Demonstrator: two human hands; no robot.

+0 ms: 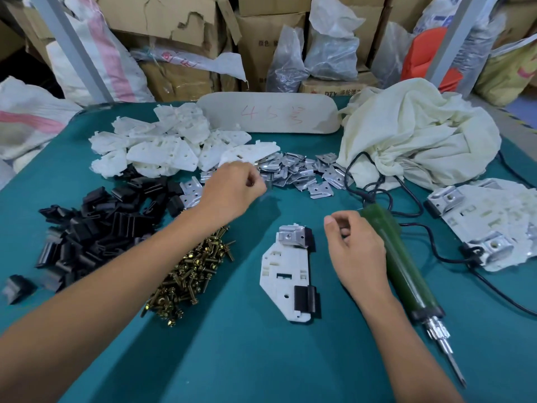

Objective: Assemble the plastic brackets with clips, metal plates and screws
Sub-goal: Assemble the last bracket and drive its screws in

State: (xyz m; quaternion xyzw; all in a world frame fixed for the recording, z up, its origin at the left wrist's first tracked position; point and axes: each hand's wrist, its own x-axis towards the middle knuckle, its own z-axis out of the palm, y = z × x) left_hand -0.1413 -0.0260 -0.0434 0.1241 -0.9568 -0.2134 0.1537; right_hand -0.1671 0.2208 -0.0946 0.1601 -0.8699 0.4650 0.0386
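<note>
As the bracket lies half-fitted, step in hand: fetching a second metal plate (a judgement)
Landmark: bracket in work (280, 271), white plastic, flat on the teal desk (247, 359)
Fitted so far: fitted plate (292, 235) over a black clip at the bracket's far end; second black clip (305, 299) on its near right edge, no plate on it
Left hand (232, 187): beyond and left of the bracket, at the edge of the metal plates (302, 173); fingers (255, 177) curled tight, something small and blurred at their tips, so I cannot tell whether a plate is held
Right hand (357, 251): just right of the bracket; fingers loosely curled, thumb near forefinger, nothing seen in them
Screwdriver (401, 263): green, corded, just beyond the right hand, bit towards the person
Screws (191, 274): brass heap just left of the bracket
Spare clips (96, 234): black heap well left of it
Spare brackets (162, 146): white heap beyond and left
Finished pieces (488, 222): well right of it
Handling advice: lift one plate only, since the plates overlap and may nest; seat it square over the near clip with its hole over the bracket's hole before reaching for a screw; steady the bracket with the free hand
</note>
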